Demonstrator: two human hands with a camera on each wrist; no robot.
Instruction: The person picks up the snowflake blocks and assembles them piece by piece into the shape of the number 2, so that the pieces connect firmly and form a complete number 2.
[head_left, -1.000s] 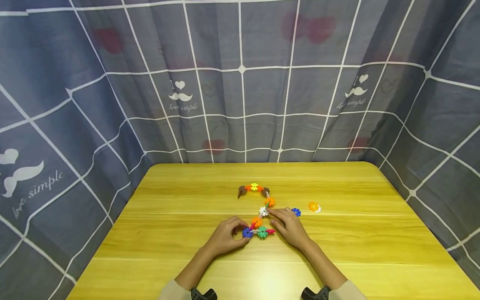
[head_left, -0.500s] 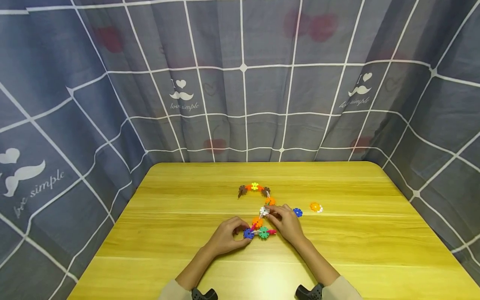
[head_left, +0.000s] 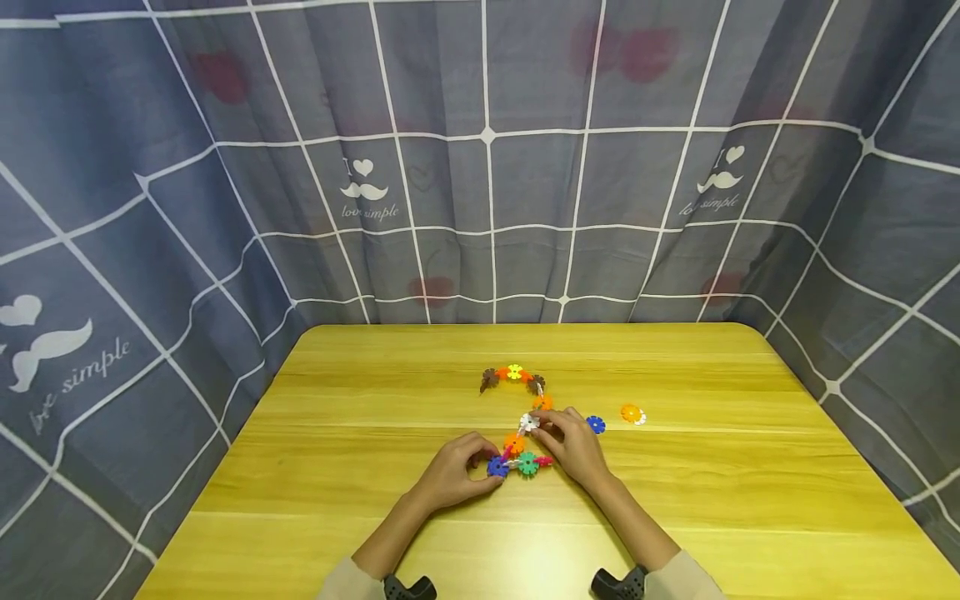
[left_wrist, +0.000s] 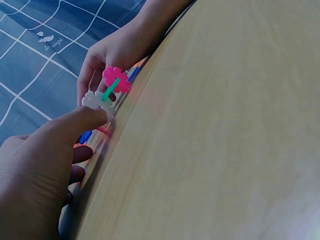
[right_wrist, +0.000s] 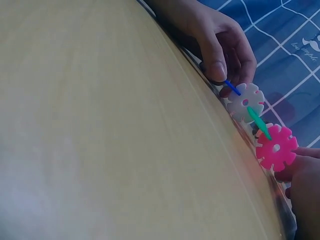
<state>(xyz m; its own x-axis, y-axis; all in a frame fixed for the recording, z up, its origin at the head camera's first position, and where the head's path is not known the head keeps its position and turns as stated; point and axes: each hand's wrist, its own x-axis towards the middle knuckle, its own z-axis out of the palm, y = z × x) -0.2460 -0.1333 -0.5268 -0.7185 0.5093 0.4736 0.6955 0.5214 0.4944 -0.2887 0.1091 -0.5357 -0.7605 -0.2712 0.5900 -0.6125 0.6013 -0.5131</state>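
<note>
A chain of slotted plastic snowflake discs lies on the table in the head view, curving in an S or question-mark shape. My left hand (head_left: 453,473) pinches the blue disc (head_left: 497,467) at its near left corner. Between thumb and fingers, my right hand (head_left: 576,448) holds the white disc (head_left: 528,422) midway up. An orange disc (head_left: 513,444) links these two. Beside the blue one, a green disc (head_left: 528,464) leads to a pink disc (head_left: 545,461) on edge. In the right wrist view, the pink disc (right_wrist: 276,150) and a white disc (right_wrist: 242,102) stand upright, joined by green.
Farther back, the chain arches through an orange disc (head_left: 542,402), brown discs and a yellow disc (head_left: 514,372). Right of my right hand lie a loose blue disc (head_left: 596,424) and an orange disc (head_left: 630,413) overlapping a white one. A checked curtain (head_left: 450,192) surrounds the wooden table (head_left: 375,383).
My right hand has drawn its fingers in around the white disc, leaving the pink disc's end more exposed. The far arch of the chain has shifted slightly right. My left hand stays on the blue disc.
</note>
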